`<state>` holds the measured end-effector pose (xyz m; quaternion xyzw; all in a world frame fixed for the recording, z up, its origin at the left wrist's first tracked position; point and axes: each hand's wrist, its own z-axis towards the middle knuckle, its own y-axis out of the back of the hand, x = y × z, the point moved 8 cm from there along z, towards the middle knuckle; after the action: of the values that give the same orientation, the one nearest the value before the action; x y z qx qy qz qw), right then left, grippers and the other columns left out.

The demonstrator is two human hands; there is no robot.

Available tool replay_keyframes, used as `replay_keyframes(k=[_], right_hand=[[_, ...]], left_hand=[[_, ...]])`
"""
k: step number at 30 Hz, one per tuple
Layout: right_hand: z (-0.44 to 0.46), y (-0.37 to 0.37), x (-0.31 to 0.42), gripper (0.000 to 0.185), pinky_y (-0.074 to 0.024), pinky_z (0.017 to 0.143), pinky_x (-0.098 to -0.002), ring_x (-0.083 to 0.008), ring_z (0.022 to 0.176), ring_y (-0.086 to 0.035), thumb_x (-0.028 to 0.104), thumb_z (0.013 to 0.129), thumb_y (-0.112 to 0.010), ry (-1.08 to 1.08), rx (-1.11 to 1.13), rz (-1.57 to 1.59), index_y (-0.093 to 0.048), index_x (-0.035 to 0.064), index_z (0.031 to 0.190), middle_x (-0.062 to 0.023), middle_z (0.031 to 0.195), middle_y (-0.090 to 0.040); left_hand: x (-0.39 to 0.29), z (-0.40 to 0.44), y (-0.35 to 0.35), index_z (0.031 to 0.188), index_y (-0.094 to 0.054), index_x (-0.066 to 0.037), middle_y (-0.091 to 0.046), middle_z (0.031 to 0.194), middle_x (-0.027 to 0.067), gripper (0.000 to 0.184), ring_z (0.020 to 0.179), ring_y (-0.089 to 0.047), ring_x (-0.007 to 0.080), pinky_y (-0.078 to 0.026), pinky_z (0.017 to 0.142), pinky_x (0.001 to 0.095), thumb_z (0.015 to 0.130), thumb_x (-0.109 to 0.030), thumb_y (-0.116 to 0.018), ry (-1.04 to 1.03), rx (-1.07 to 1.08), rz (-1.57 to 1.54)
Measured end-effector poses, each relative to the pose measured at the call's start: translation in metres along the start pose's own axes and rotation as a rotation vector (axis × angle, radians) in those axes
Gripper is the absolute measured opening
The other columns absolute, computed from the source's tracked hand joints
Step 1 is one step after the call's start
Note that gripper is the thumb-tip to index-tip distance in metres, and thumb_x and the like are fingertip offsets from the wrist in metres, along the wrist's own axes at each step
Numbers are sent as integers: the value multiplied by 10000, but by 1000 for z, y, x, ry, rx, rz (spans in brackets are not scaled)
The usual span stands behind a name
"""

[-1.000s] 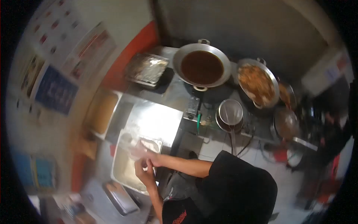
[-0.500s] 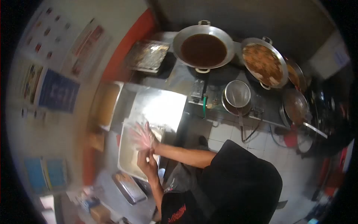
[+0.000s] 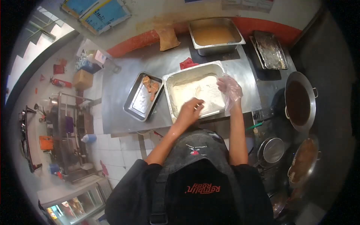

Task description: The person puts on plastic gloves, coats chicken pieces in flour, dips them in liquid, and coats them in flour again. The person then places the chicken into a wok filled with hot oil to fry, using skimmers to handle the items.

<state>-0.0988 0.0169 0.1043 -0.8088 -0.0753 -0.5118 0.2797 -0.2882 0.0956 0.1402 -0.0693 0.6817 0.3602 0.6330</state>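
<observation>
My left hand (image 3: 190, 112) is bare and hovers over the near side of a steel tub (image 3: 167, 93). Its fingers are loosely bent and slightly apart, with nothing visible in them. A clear plastic glove (image 3: 235, 98) covers my right hand (image 3: 230, 88), at the tub's right edge. The right fingers are partly bent and apart, pointing over the tub, holding nothing that I can see. Inside the tub lies white, flour-like powder (image 3: 187, 92). Left of it, a shallow metal tray (image 3: 138, 103) holds a few browned chicken pieces (image 3: 150, 87).
Behind the tub are a red cloth (image 3: 188, 63), a brown paper piece (image 3: 168, 39) and a deep pan of orange-brown liquid (image 3: 216, 35). A foil-like tray (image 3: 270, 50) sits back right. Large woks, one with dark liquid (image 3: 298, 103), and a strainer (image 3: 273, 150) are on the right.
My hands have separated; the left has let go of the gloved right hand's wrist area. The view has swung left, bringing the tub and tray to the centre.
</observation>
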Motion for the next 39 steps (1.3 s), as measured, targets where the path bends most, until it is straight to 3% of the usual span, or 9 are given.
replay_keyframes(k=[6,10,16,18,19,22,23,29,39], right_hand=[[28,-18,-20,191,-507,595,-246,-164,697,-653,137,880,-573,51,287,-719,-638,-16,975,-109,885,-682],[23,-26,-24,238,-485,514,-259,-139,532,-584,188,867,-587,54,328,-1009,-645,-16,976,-91,723,-664],[3,-8,-1,278,-481,560,-300,-142,549,-567,263,854,-597,200,285,-1079,-658,42,1010,-100,778,-683],[-13,-10,33,298,-490,661,-304,-179,679,-610,293,879,-585,591,-19,-1087,-654,39,1020,-120,840,-679],[-11,2,15,309,-482,737,-308,-192,796,-625,309,903,-566,267,-21,-842,-650,42,1034,-123,902,-673],[-27,-40,-4,234,-467,737,-253,-129,825,-578,165,889,-579,223,136,-858,-635,6,1052,-68,911,-663],[-36,-69,3,218,-458,673,-236,-104,751,-560,161,887,-579,500,274,-751,-637,11,1035,-59,888,-664],[-21,-85,-5,172,-399,587,-204,-46,660,-488,147,868,-588,190,193,-595,-654,9,948,19,772,-614],[-13,-114,-25,254,-444,561,-286,-113,612,-534,258,840,-633,284,350,-855,-666,7,848,-45,674,-605]], left_hand=[[84,31,-34,1140,-601,-15,-629,1095,157,586,917,-624,331,-485,806,390,733,-421,-716,7,264,493],[97,23,-68,931,-697,-18,-683,834,179,485,797,-653,297,-494,757,379,715,-452,-719,201,652,100],[49,57,-2,848,-684,8,-666,720,69,148,629,-611,110,-483,575,249,828,-119,-609,190,192,-330],[52,65,27,860,-643,-10,-658,779,44,119,658,-599,95,-487,585,236,828,-123,-663,219,73,-495],[49,66,32,860,-643,-10,-658,779,44,119,658,-599,95,-487,585,236,828,-123,-663,214,69,-498],[44,61,43,825,-610,-22,-632,772,42,122,672,-599,104,-505,604,235,817,-113,-691,200,12,-690],[45,58,36,807,-596,-30,-624,772,43,123,675,-602,109,-513,612,237,814,-104,-693,218,64,-724],[77,48,39,829,-545,-23,-618,818,71,133,687,-622,127,-538,628,247,833,-76,-667,386,4,-1005],[74,42,43,809,-511,-35,-640,847,93,148,772,-647,154,-566,718,281,836,-52,-655,260,12,-892]])
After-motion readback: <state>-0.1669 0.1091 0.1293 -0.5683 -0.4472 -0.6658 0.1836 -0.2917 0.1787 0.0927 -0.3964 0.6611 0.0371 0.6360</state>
